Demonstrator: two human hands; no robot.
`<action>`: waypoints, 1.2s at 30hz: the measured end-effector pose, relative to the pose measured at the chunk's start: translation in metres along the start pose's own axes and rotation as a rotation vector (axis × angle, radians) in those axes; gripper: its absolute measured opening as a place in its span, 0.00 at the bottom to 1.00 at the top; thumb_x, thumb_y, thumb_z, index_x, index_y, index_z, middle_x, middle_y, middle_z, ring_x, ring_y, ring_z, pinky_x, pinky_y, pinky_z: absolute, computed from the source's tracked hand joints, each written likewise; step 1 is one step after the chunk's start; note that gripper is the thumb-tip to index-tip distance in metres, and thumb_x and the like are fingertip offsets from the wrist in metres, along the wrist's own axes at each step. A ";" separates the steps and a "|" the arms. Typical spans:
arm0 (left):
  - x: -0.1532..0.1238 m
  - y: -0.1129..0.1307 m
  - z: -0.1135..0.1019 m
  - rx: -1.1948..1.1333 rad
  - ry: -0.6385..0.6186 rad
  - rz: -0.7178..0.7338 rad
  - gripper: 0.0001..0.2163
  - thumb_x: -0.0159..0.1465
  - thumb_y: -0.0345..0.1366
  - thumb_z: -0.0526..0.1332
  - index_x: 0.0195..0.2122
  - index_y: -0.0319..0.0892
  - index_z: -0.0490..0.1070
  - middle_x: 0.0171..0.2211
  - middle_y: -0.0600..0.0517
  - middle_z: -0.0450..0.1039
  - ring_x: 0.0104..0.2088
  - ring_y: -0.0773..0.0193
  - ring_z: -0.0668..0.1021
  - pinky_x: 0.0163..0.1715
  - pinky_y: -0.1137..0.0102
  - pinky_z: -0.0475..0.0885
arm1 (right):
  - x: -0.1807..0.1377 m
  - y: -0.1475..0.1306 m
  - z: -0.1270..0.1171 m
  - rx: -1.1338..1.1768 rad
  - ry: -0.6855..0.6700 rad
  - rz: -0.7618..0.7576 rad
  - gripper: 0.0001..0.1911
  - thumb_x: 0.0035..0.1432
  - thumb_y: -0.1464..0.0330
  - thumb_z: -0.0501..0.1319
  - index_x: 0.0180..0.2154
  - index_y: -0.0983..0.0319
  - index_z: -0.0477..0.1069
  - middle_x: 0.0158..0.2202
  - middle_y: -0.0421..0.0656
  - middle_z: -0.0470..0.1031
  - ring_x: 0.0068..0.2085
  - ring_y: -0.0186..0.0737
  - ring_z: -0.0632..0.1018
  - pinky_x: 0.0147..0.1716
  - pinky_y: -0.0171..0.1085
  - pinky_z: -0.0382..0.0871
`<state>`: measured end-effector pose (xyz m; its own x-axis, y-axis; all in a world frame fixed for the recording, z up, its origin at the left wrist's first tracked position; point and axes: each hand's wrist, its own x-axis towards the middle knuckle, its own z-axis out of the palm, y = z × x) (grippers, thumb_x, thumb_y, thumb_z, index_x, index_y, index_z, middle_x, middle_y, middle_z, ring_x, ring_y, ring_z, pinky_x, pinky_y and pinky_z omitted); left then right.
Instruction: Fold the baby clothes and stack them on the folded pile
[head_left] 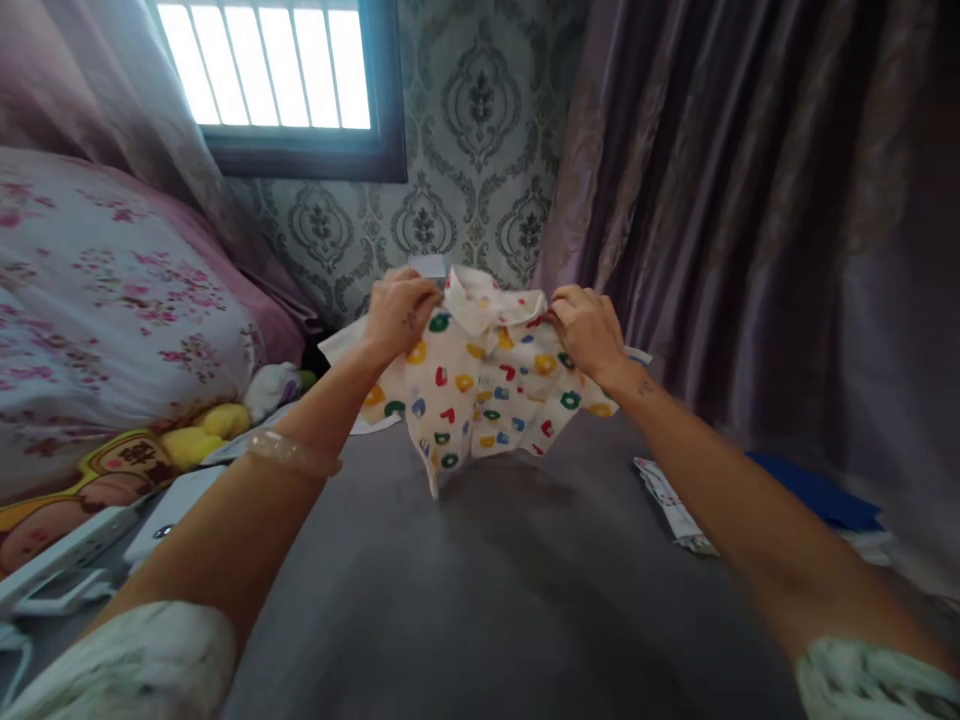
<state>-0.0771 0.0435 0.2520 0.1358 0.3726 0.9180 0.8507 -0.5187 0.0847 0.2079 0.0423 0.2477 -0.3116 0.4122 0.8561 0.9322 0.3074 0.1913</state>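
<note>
We hold a small printed shirt [480, 385] up by its shoulders, our left hand [401, 310] and right hand [589, 330] each pinched shut on the cloth beside the collar. It hangs over the far edge of the grey bed [480, 600], and we cannot tell whether its lower tip touches. A floral pillow [97, 300] lies along the left edge; a blue cloth [817, 495] lies near the right edge.
</note>
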 end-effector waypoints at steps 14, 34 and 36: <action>0.009 -0.005 0.039 -0.102 -0.137 -0.334 0.09 0.60 0.39 0.58 0.32 0.44 0.77 0.33 0.50 0.74 0.40 0.55 0.73 0.42 0.63 0.63 | 0.009 0.005 0.026 0.096 -0.064 0.154 0.18 0.66 0.64 0.48 0.37 0.60 0.75 0.43 0.50 0.71 0.47 0.50 0.67 0.45 0.48 0.55; -0.025 0.018 0.053 -0.211 0.058 -0.453 0.11 0.68 0.38 0.48 0.42 0.45 0.69 0.38 0.49 0.71 0.44 0.58 0.72 0.45 0.62 0.64 | -0.017 -0.013 0.029 0.255 0.052 0.382 0.24 0.69 0.56 0.38 0.48 0.59 0.67 0.45 0.50 0.71 0.43 0.47 0.73 0.37 0.41 0.64; -0.036 0.024 0.038 -0.172 0.156 -0.413 0.12 0.68 0.40 0.47 0.43 0.47 0.69 0.39 0.49 0.70 0.45 0.57 0.71 0.46 0.61 0.65 | -0.022 -0.017 0.016 0.268 0.063 0.342 0.23 0.69 0.57 0.38 0.48 0.59 0.67 0.46 0.49 0.71 0.44 0.46 0.73 0.38 0.40 0.64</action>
<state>-0.0422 0.0464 0.2059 -0.2852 0.4613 0.8402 0.7192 -0.4765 0.5057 0.1963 0.0416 0.2186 0.0264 0.4782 0.8778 0.8965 0.3773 -0.2324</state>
